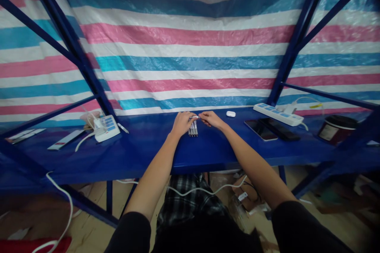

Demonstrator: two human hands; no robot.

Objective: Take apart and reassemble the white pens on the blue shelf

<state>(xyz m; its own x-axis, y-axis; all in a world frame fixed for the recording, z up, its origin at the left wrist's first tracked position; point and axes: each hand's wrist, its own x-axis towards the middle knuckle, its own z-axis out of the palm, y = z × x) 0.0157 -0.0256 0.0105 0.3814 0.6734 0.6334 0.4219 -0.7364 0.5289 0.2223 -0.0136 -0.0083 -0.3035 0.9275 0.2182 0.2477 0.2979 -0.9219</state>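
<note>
Several slim white-and-grey pens (192, 129) lie side by side on the blue table (208, 154), pointing toward me. Just above them, my left hand (182, 122) is closed around one end of another slim pen (194, 117), held crosswise. At that pen's right end, the fingers of my right hand (209, 118) are pinched together. The two hands are close to each other, and the fingers hide most of the pen.
A white case (230, 114) lies right of my hands. Farther right are phones (260, 130), a power strip (278, 114) and a dark tub (337, 129). Another power strip (107, 128), a white pen (123, 128) and a flat box (65, 140) sit left.
</note>
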